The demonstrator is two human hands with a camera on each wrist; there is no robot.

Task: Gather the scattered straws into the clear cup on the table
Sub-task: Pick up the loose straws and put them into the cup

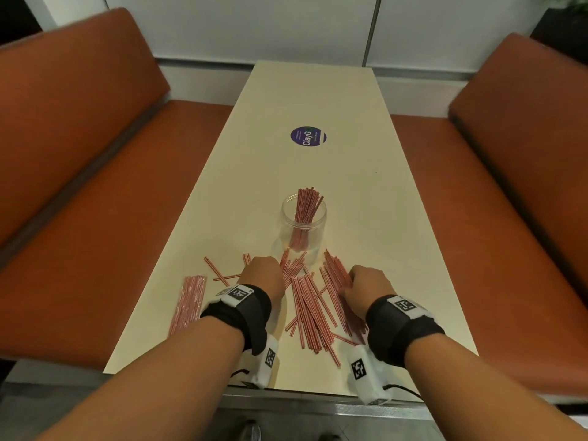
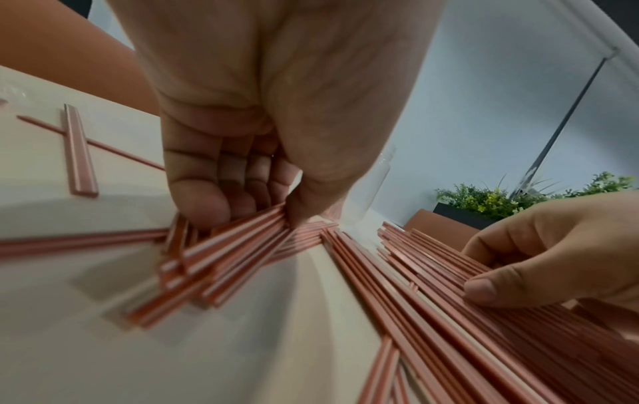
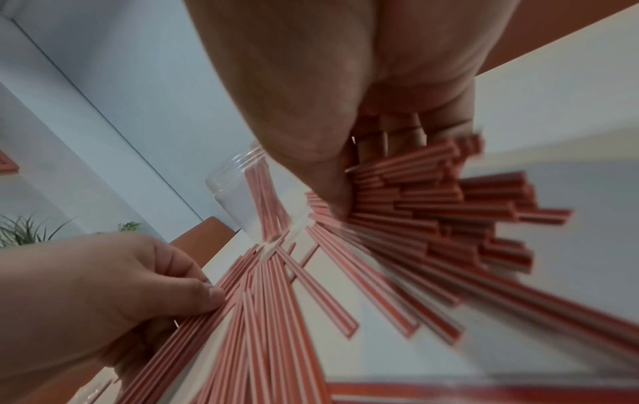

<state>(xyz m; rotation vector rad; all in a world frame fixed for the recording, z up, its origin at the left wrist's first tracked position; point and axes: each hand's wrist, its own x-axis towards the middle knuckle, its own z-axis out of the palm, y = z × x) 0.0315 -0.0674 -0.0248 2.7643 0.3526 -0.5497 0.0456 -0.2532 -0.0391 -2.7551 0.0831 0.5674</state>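
Observation:
A clear cup stands in the middle of the cream table with a bunch of red-and-white straws upright in it. Many loose straws lie fanned out just in front of it. My left hand is at the left of the pile; in the left wrist view its curled fingers and thumb pinch a small bundle of straws. At the right of the pile, my right hand grips a thicker bundle between thumb and fingers. The cup is just beyond both hands.
A flat packet of straws lies by the table's left edge, with a few stray straws near it. A round purple sticker is farther up the table. Orange benches flank both sides.

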